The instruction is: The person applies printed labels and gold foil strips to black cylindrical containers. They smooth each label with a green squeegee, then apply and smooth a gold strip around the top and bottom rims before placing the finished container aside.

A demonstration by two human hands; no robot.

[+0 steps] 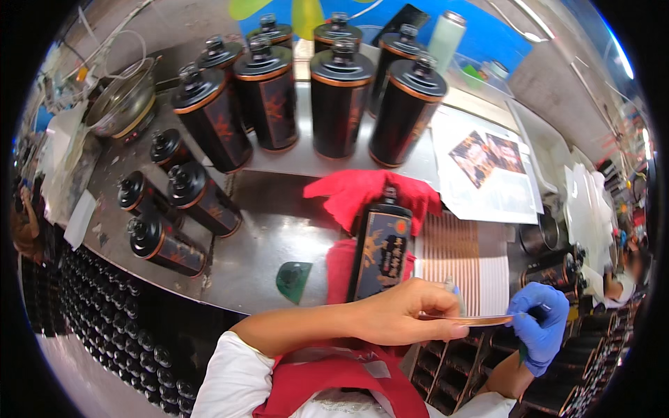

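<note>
A thin copper-coloured strip (pixel 486 321) is stretched between my two hands. My bare left hand (pixel 408 312) pinches one end between thumb and fingers. The fingers of my right hand (pixel 542 324), in a blue glove, close on the other end. Just beyond my left hand, a black bottle (pixel 380 247) with gold and red decoration lies on a red cloth (pixel 348 198). To its right, partly behind my hands, is a sheet with rows of copper-coloured strips (pixel 456 254). A small pale, bluish thing shows by my left fingers; its kind is unclear.
Several large black bottles (pixel 341 104) stand at the back; several smaller ones (pixel 167 247) are at left. A dark green flat scraper (pixel 293 281) lies on the metal table (pixel 261 216). Printed papers (pixel 488 171) and a pale green flask (pixel 446 42) are at right. A metal bowl (pixel 125 97) sits far left.
</note>
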